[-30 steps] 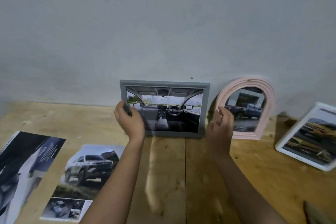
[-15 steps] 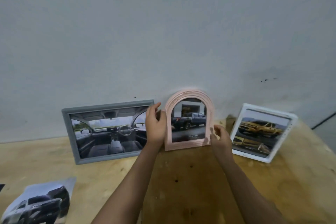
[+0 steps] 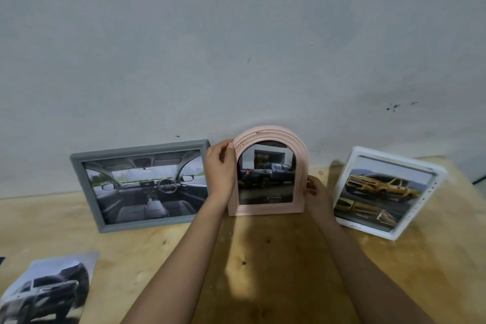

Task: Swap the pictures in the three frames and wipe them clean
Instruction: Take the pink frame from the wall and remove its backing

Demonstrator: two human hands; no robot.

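At the centre of the frame, a pink arched frame (image 3: 268, 171) is standing upright on the wooden bench (image 3: 263, 258), backed by the grey wall (image 3: 236, 47). It is showing a dark pickup truck. The left hand (image 3: 220, 169) is curling around the frame's left edge, with fingers wrapping behind the arch near its top and the thumb lying on the front rim. The right hand (image 3: 317, 196) is gripping the frame's right edge lower down, fingers closing on the rim. Both forearms are reaching up from the bottom of the frame.

Just left of centre, a grey rectangular frame (image 3: 142, 183) is leaning against the wall, displaying a car interior; its right end is sitting just behind the left hand. On the right side, a white frame (image 3: 389, 192) is standing tilted, showing yellow vehicles, apart from the pink one. In the lower left corner, a loose car print (image 3: 50, 289) is lying flat on the bench, blurred.
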